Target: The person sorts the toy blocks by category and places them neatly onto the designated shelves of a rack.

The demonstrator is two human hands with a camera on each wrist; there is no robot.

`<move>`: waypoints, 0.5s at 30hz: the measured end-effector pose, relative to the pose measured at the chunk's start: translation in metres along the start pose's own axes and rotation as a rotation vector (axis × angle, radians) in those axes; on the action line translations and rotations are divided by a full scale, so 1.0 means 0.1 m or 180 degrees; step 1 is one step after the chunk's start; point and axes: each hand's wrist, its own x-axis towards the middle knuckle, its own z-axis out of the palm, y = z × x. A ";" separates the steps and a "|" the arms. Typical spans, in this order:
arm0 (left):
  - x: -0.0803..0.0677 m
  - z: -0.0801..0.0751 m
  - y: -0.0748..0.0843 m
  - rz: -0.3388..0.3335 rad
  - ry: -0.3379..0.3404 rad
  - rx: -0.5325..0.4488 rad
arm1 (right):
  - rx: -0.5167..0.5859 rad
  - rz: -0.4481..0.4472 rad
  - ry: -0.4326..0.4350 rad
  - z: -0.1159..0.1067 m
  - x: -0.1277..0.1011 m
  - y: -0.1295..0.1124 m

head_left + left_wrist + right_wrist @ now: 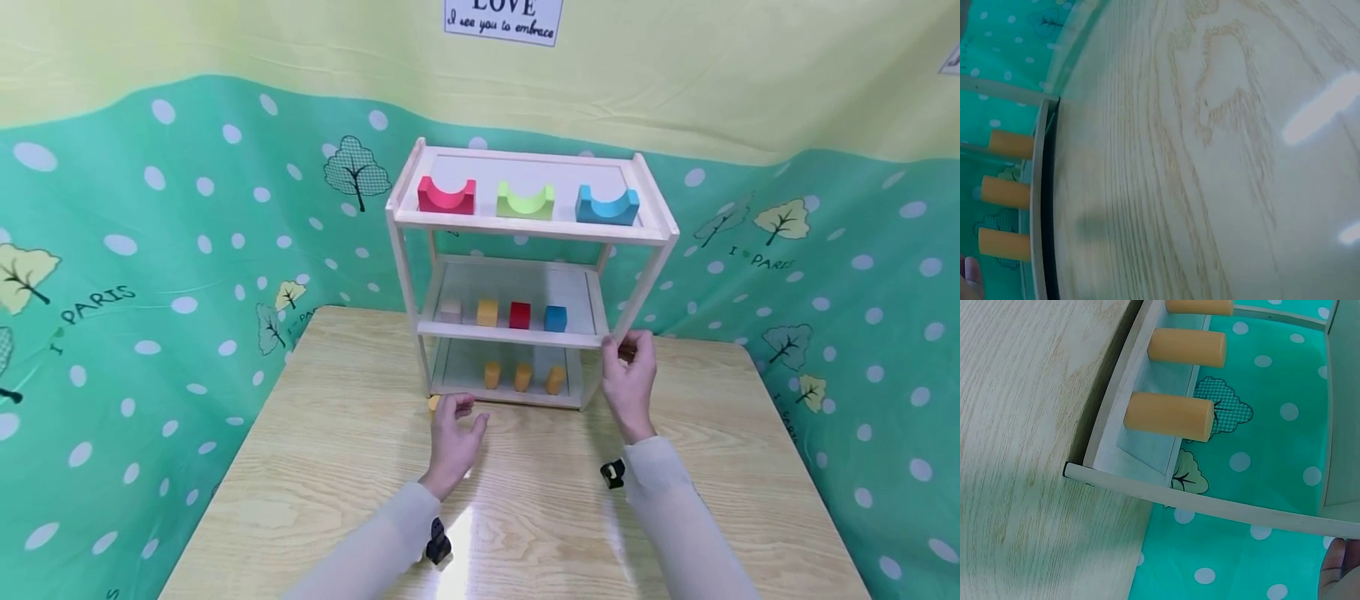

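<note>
A white three-tier shelf rack stands on the table. Its top tier bears red, green and blue blocks with curved hollows. Several small cubes, including a red cube, line the middle tier, and three orange cylinders stand on the bottom tier. My right hand is at the rack's right front post, with thumb and fingertips pinching it at middle-tier height. Before the lower left front edge, my left hand has loosely bent fingers and a gap between thumb and forefinger.
A small yellow-orange piece shows by the rack's front left foot, partly hidden. The wooden table runs up to a green dotted cloth behind and at both sides. Light glares off the tabletop.
</note>
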 end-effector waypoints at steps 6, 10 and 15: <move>0.07 -0.11 0.02 0.0311 0.0082 0.0186 | 0.0008 -0.0023 0.0015 0.00 0.01 0.01; 0.12 -0.19 0.03 0.0405 0.0090 0.0231 | 0.0011 -0.0044 0.0016 0.00 0.01 0.01; 0.18 -0.30 0.00 0.0502 0.0155 0.0297 | -0.0006 -0.0050 -0.0009 0.00 0.01 0.02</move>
